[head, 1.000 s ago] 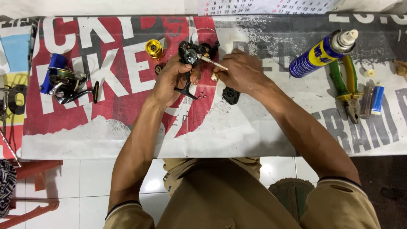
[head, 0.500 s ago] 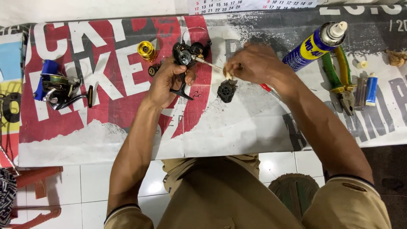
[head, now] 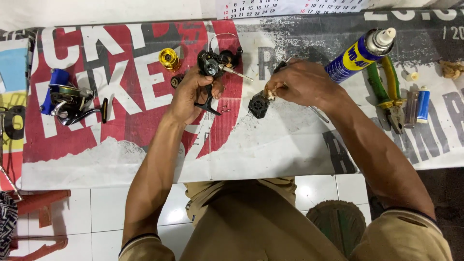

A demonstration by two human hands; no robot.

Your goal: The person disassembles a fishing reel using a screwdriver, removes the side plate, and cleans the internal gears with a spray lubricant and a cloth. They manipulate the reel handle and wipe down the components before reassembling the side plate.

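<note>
My left hand (head: 189,96) grips a black fishing reel body (head: 212,63) by its stem, just above the printed banner; a thin metal shaft sticks out of the reel to the right. My right hand (head: 299,82) is closed around a thin metal tool (head: 320,114) whose end shows below the wrist. Its fingertips are pinched right beside a black round reel cover (head: 258,104) that lies on the banner. I cannot tell whether the fingertips touch the cover. A gold spool (head: 169,59) and a small black ring (head: 175,81) lie left of the reel.
A second reel with a blue spool (head: 67,100) lies at the left. A blue and yellow spray can (head: 360,53), green-handled pliers (head: 386,92) and a blue lighter (head: 423,104) lie at the right. The banner (head: 270,154) covers the table; a calendar (head: 290,7) lies at its back edge.
My right hand has drawn away from the reel, to the right, and now sits by the black cover. The left hand still holds the reel body.
</note>
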